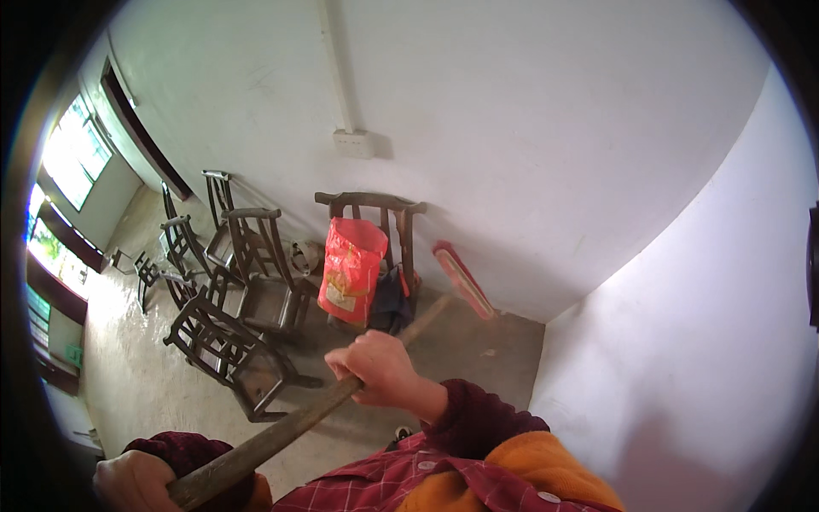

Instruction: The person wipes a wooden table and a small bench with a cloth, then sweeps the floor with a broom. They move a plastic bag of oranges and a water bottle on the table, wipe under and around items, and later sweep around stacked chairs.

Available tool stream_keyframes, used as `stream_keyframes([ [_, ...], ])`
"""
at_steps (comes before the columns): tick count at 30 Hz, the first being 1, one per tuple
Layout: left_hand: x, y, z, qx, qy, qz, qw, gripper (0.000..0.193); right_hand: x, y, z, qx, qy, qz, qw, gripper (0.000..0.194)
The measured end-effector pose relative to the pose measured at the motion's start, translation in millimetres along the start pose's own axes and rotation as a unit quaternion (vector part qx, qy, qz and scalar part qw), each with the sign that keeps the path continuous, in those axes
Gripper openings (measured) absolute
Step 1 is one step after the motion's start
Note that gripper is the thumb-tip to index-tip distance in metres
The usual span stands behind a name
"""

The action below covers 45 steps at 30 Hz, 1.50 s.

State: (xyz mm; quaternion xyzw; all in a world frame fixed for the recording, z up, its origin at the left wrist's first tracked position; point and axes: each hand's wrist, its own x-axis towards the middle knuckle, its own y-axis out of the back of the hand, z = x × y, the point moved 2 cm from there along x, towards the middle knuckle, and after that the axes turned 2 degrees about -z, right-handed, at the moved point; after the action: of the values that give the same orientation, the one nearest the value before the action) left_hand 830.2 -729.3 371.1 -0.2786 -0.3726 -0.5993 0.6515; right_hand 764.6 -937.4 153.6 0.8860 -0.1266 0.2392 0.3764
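Note:
A long wooden broom handle [275, 429] runs slantwise from the lower left up toward the wall. My right hand [381, 368] is wrapped around its middle. At the bottom left, my left hand [137, 483] grips the near end, partly cut off by the dark rim of the view. Beyond my right hand the pole leads to a broom head [466, 281] with red bristles, close to the foot of the wall. Left of it stands a wooden chair [371, 201] bearing a red plastic bag [354, 272] with an open top and some dark cloth [391, 304].
Several wooden chairs [256, 307] crowd the left side, one nearer chair [246, 371] close to the pole. A rounded pale object [306, 257] sits behind them by the wall. White walls [544, 160] meet in a corner at the right. A socket box [353, 144] is mounted above the chair.

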Motion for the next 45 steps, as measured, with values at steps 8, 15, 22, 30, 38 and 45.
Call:
stream_keyframes([
  [8,-131.4,-21.0,-182.3,0.142,0.316,0.291,0.892,0.011,-69.6,-104.2,170.3,0.141,-0.166,0.043,0.975,0.017],
  [15,-170.7,5.1,-243.8,-0.062,0.377,0.366,0.849,0.017,-206.8,-163.4,145.0,0.078,-0.324,-0.111,0.936,0.014],
  [22,-49.6,-7.3,-229.7,-0.236,0.195,0.187,0.934,0.020,-182.4,-52.2,72.9,0.040,-0.374,0.038,0.926,0.018],
  [30,119.7,-38.5,-177.8,-0.420,0.025,-0.398,0.816,0.007,-118.4,142.8,15.0,-0.182,-0.109,0.211,0.954,0.050],
  [38,50.4,-151.1,-306.2,-0.793,0.198,-0.016,0.576,0.007,-221.2,136.8,166.3,-0.091,-0.255,0.319,0.908,0.029],
  [45,2.5,-220.3,-398.8,-0.130,0.439,-0.053,0.887,0.018,-335.3,76.0,221.8,0.001,-0.408,0.269,0.873,0.018],
])
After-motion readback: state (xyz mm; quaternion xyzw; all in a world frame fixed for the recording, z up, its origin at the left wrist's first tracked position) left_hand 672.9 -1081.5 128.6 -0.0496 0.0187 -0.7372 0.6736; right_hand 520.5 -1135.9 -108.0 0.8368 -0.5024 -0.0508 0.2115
